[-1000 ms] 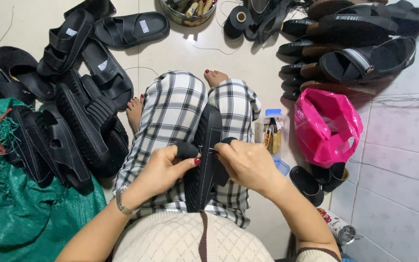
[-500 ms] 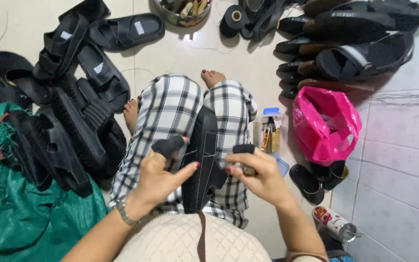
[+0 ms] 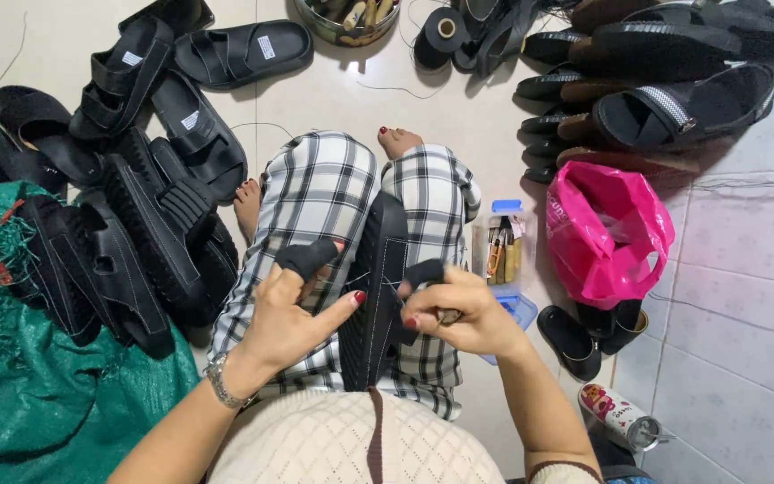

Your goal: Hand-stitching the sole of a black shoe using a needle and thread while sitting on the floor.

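A black sandal sole (image 3: pixel 376 287) stands on edge between my knees, on my checked trousers (image 3: pixel 320 193). My left hand (image 3: pixel 293 318) is beside its left face, index finger in a black cloth guard, thumb touching the sole's edge. My right hand (image 3: pixel 454 309) is closed on a small tool with a pale handle at the sole's right face, its index finger also in a black guard. A thin thread runs across the sole between the two hands.
Black sandals are piled at left (image 3: pixel 150 224), beside a green net sack (image 3: pixel 38 394). More sandals and soles are stacked at top right (image 3: pixel 665 81). A pink plastic bag (image 3: pixel 606 233), a blue box of tools (image 3: pixel 503 255), a thread spool (image 3: pixel 445 27) and a can (image 3: pixel 620 417) lie around.
My hands have drawn apart from the sole's top edge. The left hand opened and its guarded finger lifted, and the right hand pulled the thread out to the right.
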